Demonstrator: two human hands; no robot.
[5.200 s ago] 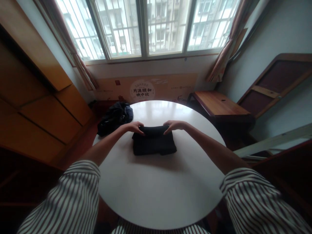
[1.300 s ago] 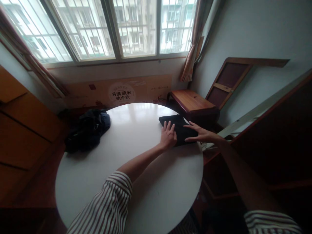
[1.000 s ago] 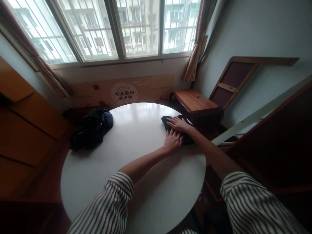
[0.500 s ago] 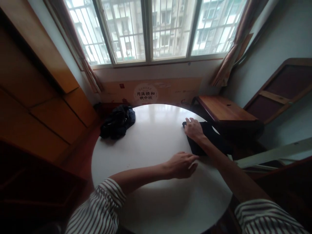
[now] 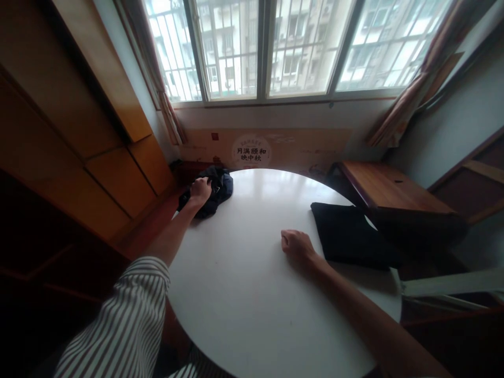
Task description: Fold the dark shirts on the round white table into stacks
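At the far left edge of the table lies a crumpled heap of dark clothing (image 5: 223,188). My left hand (image 5: 201,190) is closed on top of it, its fingers gripping the fabric. On the right side a flat, folded black garment (image 5: 352,233) rests along the table's edge. My right hand (image 5: 296,244) is just left of that folded garment, apart from it, above the white tabletop. Its fingers are curled in, and nothing shows in them.
The round white table (image 5: 252,294) fills the middle. A brown wooden side table (image 5: 394,186) stands beyond it at the right. Orange-brown cabinets (image 5: 114,178) line the left. A pale bar (image 5: 449,283) juts in near the table's right edge. Barred windows are at the back.
My left hand has gone from beside the folded garment to the crumpled clothing and gripped it. My right hand has left the folded garment and moved toward the table's middle. The view has turned left.
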